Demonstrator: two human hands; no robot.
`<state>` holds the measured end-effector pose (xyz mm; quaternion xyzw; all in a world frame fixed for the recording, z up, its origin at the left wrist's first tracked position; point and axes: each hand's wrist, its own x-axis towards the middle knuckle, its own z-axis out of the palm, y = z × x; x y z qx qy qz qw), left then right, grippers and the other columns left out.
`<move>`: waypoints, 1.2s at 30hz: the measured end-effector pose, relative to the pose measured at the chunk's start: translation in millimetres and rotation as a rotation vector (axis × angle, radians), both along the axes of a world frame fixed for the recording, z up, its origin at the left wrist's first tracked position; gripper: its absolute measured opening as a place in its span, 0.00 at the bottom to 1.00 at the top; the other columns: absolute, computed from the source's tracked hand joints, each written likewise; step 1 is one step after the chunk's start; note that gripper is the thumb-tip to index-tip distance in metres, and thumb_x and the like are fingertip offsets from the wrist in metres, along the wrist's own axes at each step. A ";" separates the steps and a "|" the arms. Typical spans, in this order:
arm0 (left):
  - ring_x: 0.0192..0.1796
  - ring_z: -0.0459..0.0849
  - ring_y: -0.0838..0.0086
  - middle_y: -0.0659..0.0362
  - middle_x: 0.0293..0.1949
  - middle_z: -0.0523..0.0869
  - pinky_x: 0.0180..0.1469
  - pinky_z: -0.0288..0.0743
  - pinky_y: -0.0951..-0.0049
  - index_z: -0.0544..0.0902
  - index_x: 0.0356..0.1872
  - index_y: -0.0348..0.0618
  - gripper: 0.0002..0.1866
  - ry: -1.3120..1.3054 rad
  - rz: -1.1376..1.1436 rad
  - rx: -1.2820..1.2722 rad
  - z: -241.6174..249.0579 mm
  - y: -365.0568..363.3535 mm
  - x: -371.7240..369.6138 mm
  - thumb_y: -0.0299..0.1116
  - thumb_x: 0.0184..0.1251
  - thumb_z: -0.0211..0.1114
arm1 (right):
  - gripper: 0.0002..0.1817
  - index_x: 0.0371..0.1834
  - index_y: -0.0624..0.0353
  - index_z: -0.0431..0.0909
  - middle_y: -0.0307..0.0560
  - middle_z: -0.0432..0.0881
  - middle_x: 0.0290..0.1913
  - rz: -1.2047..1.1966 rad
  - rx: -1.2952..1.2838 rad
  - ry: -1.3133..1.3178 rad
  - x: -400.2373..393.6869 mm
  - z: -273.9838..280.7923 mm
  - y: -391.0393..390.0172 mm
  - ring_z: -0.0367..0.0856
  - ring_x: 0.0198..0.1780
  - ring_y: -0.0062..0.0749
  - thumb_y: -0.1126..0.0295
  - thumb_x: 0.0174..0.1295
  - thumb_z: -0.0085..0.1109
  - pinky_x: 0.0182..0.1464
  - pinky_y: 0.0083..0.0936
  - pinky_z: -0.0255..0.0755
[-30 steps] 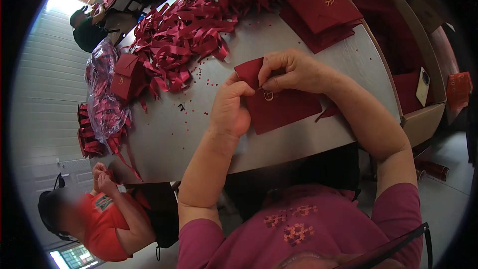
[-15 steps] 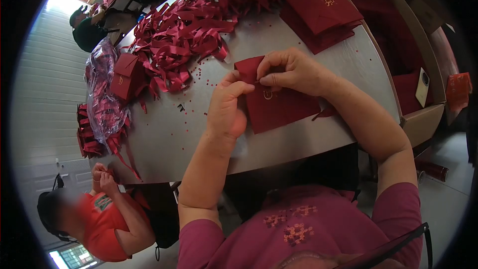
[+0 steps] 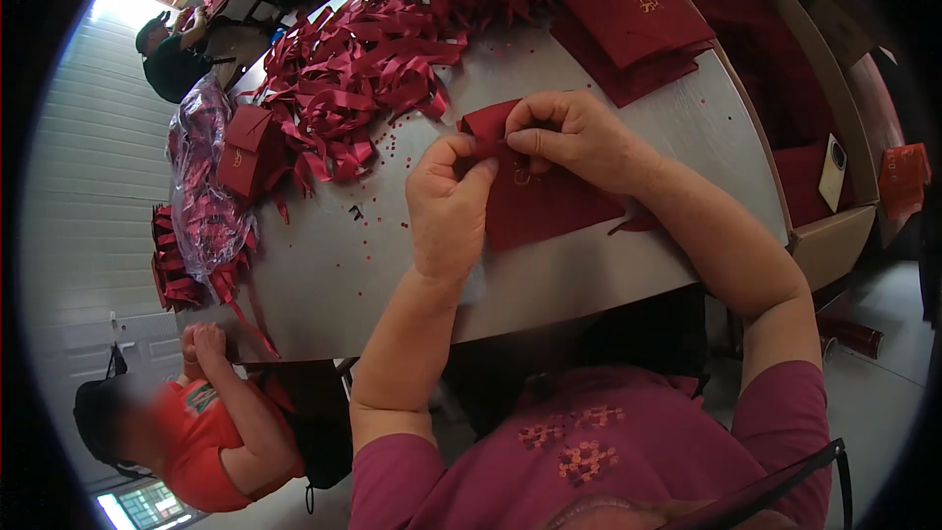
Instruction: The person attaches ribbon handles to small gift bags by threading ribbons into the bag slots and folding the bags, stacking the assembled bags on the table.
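A dark red paper gift bag [image 3: 554, 211] with a gold emblem lies flat on the table in front of me, its folded top [image 3: 488, 120] pointing away. Over its upper part, my left hand [image 3: 446, 198] is closed, thumb and fingers pinching a short piece of red ribbon [image 3: 487, 147]. My right hand [image 3: 579, 137], closed in a pinch too, meets the same ribbon from the right. Fingers partly hide the ribbon and the emblem. Another bit of red ribbon [image 3: 633, 224] sticks out beside the bag's right edge.
Heaped red ribbons [image 3: 358, 69] cover the table's far left. Stacked red bags [image 3: 633, 34] lie at the far right, by a cardboard box [image 3: 834, 226] holding a phone [image 3: 832, 174]. A plastic-wrapped bundle [image 3: 201, 177] and a bag [image 3: 245, 152] sit left. A co-worker [image 3: 231, 432] sits lower left.
My left hand has closed into a pinch and risen slightly. The bag has shifted a little up and left under my hands. The co-worker's hands have moved together.
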<state>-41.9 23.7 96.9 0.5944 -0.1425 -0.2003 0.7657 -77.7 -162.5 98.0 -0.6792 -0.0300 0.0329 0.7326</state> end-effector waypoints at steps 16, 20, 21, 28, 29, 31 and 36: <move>0.37 0.77 0.75 0.58 0.33 0.79 0.43 0.72 0.76 0.77 0.34 0.34 0.06 -0.632 0.045 0.339 -10.7 0.5 9.7 0.17 0.57 0.63 | 0.04 0.37 0.64 0.81 0.35 0.80 0.30 0.070 -0.325 -0.214 3.3 -1.0 -14.6 0.76 0.32 0.15 0.74 0.64 0.63 0.36 0.17 0.73; 0.45 0.81 0.81 0.61 0.43 0.85 0.51 0.74 0.80 0.82 0.45 0.32 0.08 -0.307 -0.019 0.234 -4.3 -0.9 4.8 0.18 0.66 0.61 | 0.04 0.35 0.65 0.79 0.37 0.80 0.30 -0.037 -0.443 -0.308 -1.6 3.4 -6.4 0.77 0.32 0.16 0.75 0.64 0.62 0.35 0.18 0.73; 0.45 0.81 0.81 0.61 0.43 0.85 0.51 0.74 0.80 0.82 0.45 0.32 0.08 -0.309 -0.019 0.233 -3.8 -0.8 4.0 0.18 0.66 0.61 | 0.04 0.35 0.65 0.79 0.37 0.80 0.30 -0.038 -0.443 -0.309 -2.3 3.4 -4.3 0.77 0.32 0.16 0.75 0.64 0.62 0.35 0.18 0.73; 0.42 0.81 0.82 0.60 0.42 0.86 0.48 0.75 0.81 0.82 0.48 0.30 0.10 -0.259 0.058 0.189 -7.5 -2.2 2.6 0.21 0.67 0.63 | 0.04 0.36 0.66 0.76 0.39 0.80 0.29 -0.094 -0.299 -0.168 -1.4 -0.8 0.9 0.79 0.30 0.17 0.77 0.66 0.59 0.34 0.19 0.75; 0.39 0.80 0.83 0.62 0.39 0.86 0.44 0.75 0.81 0.83 0.45 0.29 0.09 -0.274 0.094 0.191 -8.3 -2.8 2.3 0.22 0.66 0.65 | 0.04 0.36 0.66 0.75 0.39 0.80 0.29 -0.098 -0.296 -0.143 -1.5 -0.1 0.8 0.80 0.30 0.16 0.77 0.66 0.58 0.34 0.19 0.75; 0.39 0.80 0.82 0.61 0.39 0.86 0.44 0.75 0.80 0.83 0.45 0.30 0.09 -0.299 0.114 0.213 -8.0 -3.6 0.9 0.22 0.65 0.65 | 0.04 0.37 0.66 0.75 0.40 0.80 0.30 -0.100 -0.350 -0.171 -0.3 -2.8 1.2 0.80 0.30 0.17 0.77 0.66 0.58 0.34 0.20 0.75; 0.39 0.82 0.80 0.58 0.39 0.87 0.44 0.76 0.78 0.84 0.46 0.31 0.10 -0.463 0.163 0.288 -9.3 -6.8 -2.0 0.21 0.64 0.64 | 0.04 0.37 0.65 0.75 0.48 0.80 0.31 -0.185 -0.570 -0.400 -1.9 -7.3 10.3 0.81 0.31 0.31 0.76 0.63 0.59 0.34 0.26 0.75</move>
